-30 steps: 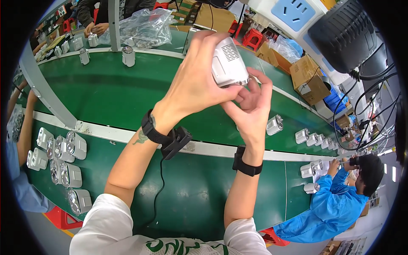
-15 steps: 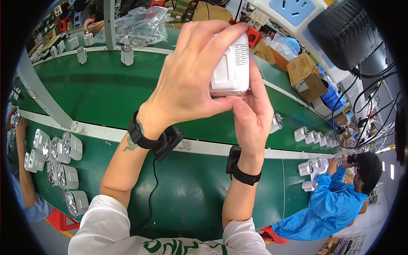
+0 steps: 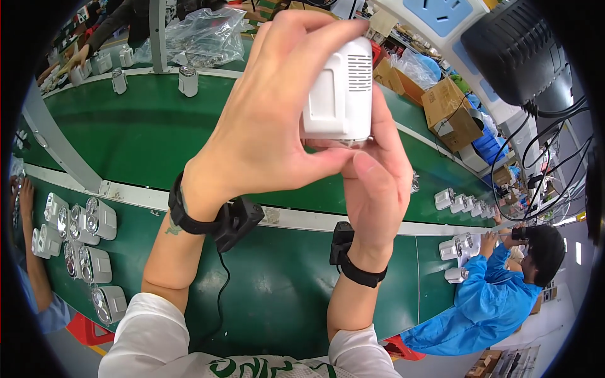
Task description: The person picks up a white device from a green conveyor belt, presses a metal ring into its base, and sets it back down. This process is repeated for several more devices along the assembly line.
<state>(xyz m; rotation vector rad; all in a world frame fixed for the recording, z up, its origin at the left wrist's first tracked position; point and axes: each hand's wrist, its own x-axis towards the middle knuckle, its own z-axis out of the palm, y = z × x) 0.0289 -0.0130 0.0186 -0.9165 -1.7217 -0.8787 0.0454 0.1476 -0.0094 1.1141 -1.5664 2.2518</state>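
The left hand (image 3: 268, 116) grasps a white device (image 3: 340, 110) between twelve and one o'clock; the right hand (image 3: 379, 179) cups its five o'clock corner. It looks already assembled; what remains, I cannot tell.

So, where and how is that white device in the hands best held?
I'd likely grip the white device by its smooth body, from the left, as the left hand does, fingers over the top: it's broad there, and the slotted vent toward the right is left uncovered.
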